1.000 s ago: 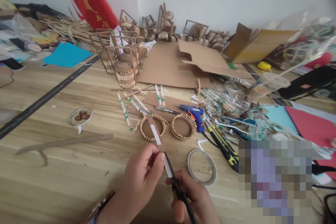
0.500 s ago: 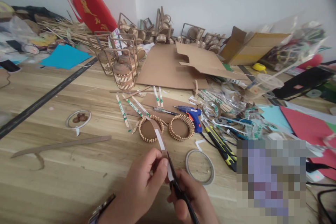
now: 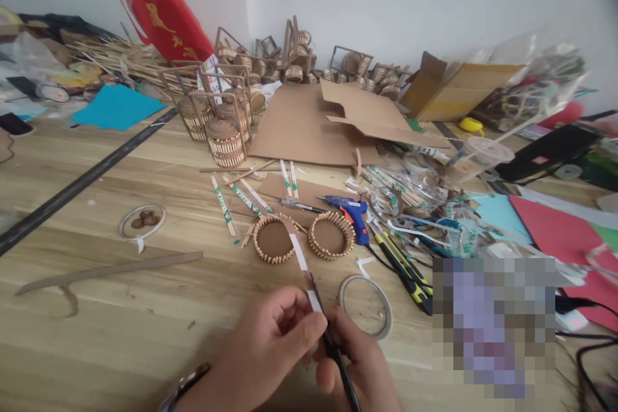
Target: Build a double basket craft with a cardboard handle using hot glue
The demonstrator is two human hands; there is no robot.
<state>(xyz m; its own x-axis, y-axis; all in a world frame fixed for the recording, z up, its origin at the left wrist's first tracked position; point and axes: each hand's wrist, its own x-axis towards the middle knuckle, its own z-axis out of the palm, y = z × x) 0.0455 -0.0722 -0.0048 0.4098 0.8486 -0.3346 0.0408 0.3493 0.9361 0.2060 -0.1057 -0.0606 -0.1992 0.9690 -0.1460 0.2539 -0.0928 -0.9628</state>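
My left hand (image 3: pixel 275 341) is closed, thumb and fingers pinching a narrow brown cardboard strip (image 3: pixel 287 225) with white tape pieces (image 3: pixel 299 251) on it. The strip's far end reaches over a round basket (image 3: pixel 275 239) edged with short sticks. My right hand (image 3: pixel 355 351) grips black scissors (image 3: pixel 338 360), partly hidden by the fingers, their narrow blades pointing away along the strip beside my left thumb. A second stick-edged basket (image 3: pixel 332 236) sits just right of the first. Close to my right hand lies a roll of tape (image 3: pixel 365 306).
A blue glue gun (image 3: pixel 355 211) and a yellow-black cutter (image 3: pixel 403 270) lie to the right. At left are a tape ring (image 3: pixel 126 214) around brown balls and a long cardboard strip (image 3: pixel 116 270). Cardboard sheets (image 3: pixel 290 122) and finished handled baskets (image 3: pixel 226 141) stand behind.
My left hand has shifted slightly right and down, its thumb now lower along the strip beside the scissors. Both hands keep their hold; the view has moved slightly.
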